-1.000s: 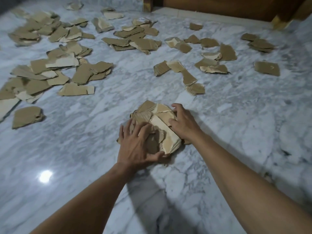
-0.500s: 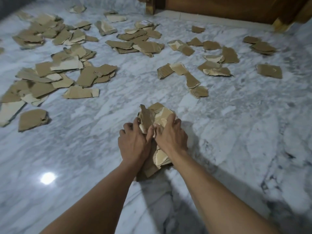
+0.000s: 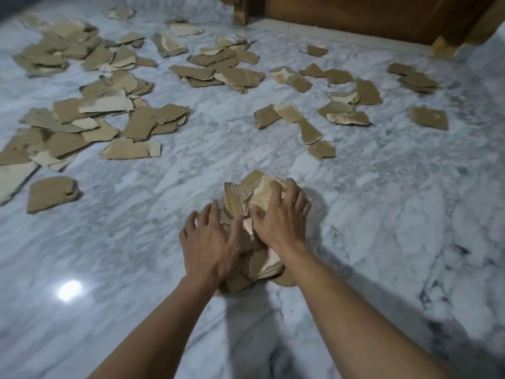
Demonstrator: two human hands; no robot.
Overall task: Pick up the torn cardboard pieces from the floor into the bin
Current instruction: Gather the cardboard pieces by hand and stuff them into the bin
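Cardboard wad [image 3: 247, 214] sits on the marble floor [image 3: 382, 214] right in front of me, now bunched taller vs. the flat heap of a sec ago; my left hand [image 3: 211, 242] and right hand [image 3: 281, 220] press in from both sides, fingers spread, gripping it but not yet lifting. Dozens of loose pieces [image 3: 131, 132] litter the floor beyond, wooden furniture [image 3: 382, 17] at back; no bin in view, so most of the job remains.

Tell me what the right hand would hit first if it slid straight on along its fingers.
Past the cardboard bundle under the right hand, bare marble floor, then probably the scrap; depth unclear.
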